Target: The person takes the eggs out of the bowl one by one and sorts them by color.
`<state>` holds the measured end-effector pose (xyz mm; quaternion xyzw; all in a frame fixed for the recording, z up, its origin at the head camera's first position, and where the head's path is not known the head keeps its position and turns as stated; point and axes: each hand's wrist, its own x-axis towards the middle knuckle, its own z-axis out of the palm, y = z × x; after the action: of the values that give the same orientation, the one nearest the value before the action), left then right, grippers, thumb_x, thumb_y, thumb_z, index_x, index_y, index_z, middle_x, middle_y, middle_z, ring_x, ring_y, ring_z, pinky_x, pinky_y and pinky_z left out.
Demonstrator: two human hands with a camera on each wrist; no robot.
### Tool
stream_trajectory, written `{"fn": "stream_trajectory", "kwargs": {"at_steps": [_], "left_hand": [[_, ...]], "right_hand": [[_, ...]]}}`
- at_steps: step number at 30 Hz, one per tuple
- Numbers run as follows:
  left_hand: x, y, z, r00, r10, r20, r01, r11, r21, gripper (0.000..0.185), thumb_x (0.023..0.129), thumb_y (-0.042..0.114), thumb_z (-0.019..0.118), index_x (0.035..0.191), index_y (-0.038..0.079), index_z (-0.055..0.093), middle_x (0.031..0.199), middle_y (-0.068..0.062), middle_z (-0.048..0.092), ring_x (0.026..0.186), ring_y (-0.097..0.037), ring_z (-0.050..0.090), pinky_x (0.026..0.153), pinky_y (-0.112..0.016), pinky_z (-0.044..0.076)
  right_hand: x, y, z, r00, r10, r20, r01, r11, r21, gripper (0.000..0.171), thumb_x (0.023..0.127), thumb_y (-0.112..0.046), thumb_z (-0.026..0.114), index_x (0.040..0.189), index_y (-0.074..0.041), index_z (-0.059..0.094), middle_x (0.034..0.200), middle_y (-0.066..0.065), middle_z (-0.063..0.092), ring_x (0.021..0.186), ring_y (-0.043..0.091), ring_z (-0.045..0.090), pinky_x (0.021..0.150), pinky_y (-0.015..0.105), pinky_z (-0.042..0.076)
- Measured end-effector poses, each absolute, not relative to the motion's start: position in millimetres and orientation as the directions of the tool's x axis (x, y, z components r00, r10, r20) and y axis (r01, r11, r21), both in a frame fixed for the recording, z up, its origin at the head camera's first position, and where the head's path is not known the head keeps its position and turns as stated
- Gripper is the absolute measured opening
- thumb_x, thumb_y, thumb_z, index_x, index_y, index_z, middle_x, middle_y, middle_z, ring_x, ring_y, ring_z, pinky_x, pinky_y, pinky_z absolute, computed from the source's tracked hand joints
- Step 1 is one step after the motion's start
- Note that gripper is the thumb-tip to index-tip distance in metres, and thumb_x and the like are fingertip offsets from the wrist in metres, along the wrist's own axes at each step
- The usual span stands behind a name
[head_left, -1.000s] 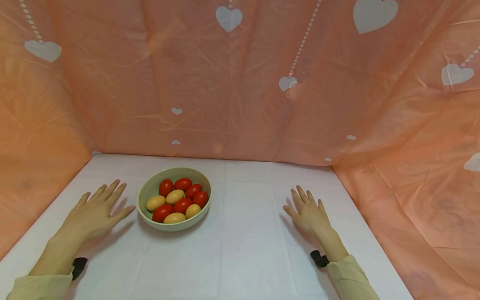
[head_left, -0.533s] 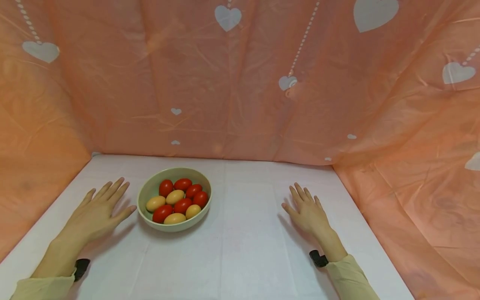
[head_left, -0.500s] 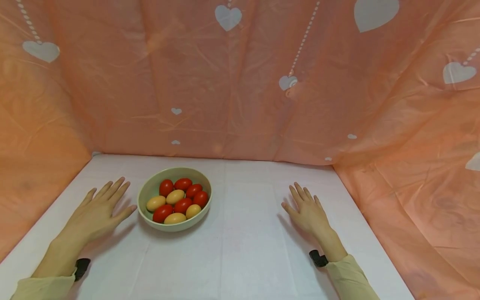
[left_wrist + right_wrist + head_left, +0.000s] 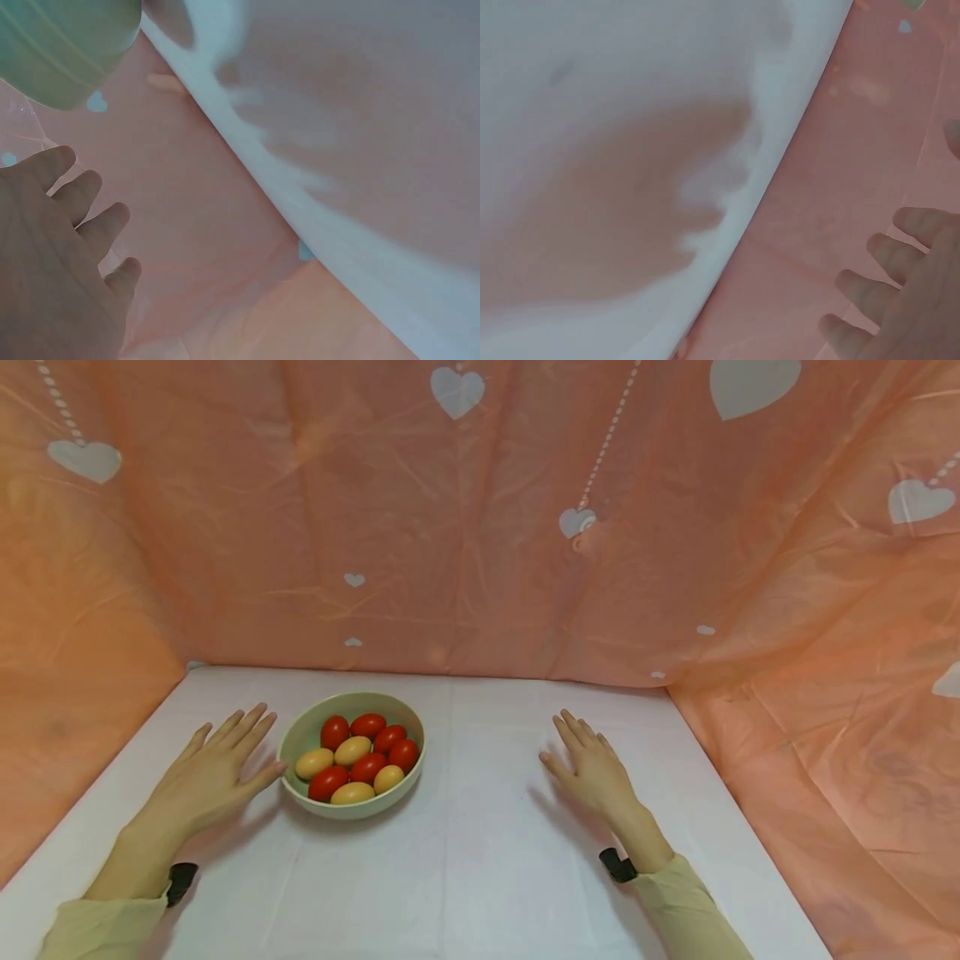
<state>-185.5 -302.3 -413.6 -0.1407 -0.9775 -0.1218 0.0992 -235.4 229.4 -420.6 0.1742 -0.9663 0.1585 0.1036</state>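
Observation:
A pale green bowl (image 4: 352, 812) stands on the left half of the white table in the head view. In it lie several smooth red eggs (image 4: 327, 784) and several tan-yellow eggs (image 4: 353, 751). My left hand (image 4: 206, 777) hovers palm down just left of the bowl, fingers spread and straight, thumb tip at the rim. The left wrist view shows that hand (image 4: 52, 247) with nothing in it and the bowl's outer wall (image 4: 67, 56) close by. Well to the bowl's right, my right hand (image 4: 592, 772) is held over the table, fingers extended, holding nothing.
White cloth covers the table (image 4: 480, 877). A pink-orange curtain (image 4: 465, 568) with printed hearts hangs along the back and both sides. Dark wrist cameras (image 4: 618, 865) sit at both cuffs, and both hands cast shadows on the cloth.
Both hands have shifted forward and inward: the left a little to the right toward the bowl, the right farther to the left. The bowl and eggs stay where they were.

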Motion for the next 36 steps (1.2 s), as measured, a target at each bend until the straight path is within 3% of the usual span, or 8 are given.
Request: {"fn": "stream_trajectory", "kwargs": {"at_steps": [8,22,36], "left_hand": [[-193.0,-292.7,-417.9,-0.916,0.287,0.282,0.349,0.914,0.205,0.081,0.102,0.052,0.058,0.160,0.001,0.036,0.168,-0.020,0.030,0.149,-0.051,0.030,0.121,-0.072,0.014],[-200.2,-277.2,-424.2,-0.918,0.301,0.260,0.360,0.906,0.224,0.079,0.102,0.053,0.057,0.158,-0.001,0.040,0.166,-0.020,0.035,0.149,-0.051,0.031,0.119,-0.072,0.020],[-201.0,-276.2,-425.0,-0.923,0.297,0.245,0.354,0.905,0.235,0.080,0.102,0.052,0.056,0.159,-0.002,0.038,0.166,-0.020,0.035,0.149,-0.050,0.031,0.120,-0.071,0.020]], "right_hand": [[-240.0,196.5,-406.2,-0.870,-0.378,0.316,-0.473,0.819,-0.325,0.072,0.104,-0.048,0.059,0.160,-0.007,0.040,0.167,0.009,0.036,0.151,0.038,0.038,0.122,0.058,0.034],[-248.5,127.6,-393.8,-0.762,-0.531,0.371,-0.643,0.690,-0.333,0.064,0.104,-0.038,0.062,0.157,-0.007,0.045,0.162,0.011,0.044,0.148,0.032,0.044,0.118,0.052,0.041],[-258.9,51.9,-387.8,-0.634,-0.745,0.207,-0.764,0.562,-0.317,0.060,0.105,-0.037,0.063,0.155,-0.009,0.048,0.158,0.011,0.048,0.147,0.029,0.046,0.122,0.043,0.038]]}}
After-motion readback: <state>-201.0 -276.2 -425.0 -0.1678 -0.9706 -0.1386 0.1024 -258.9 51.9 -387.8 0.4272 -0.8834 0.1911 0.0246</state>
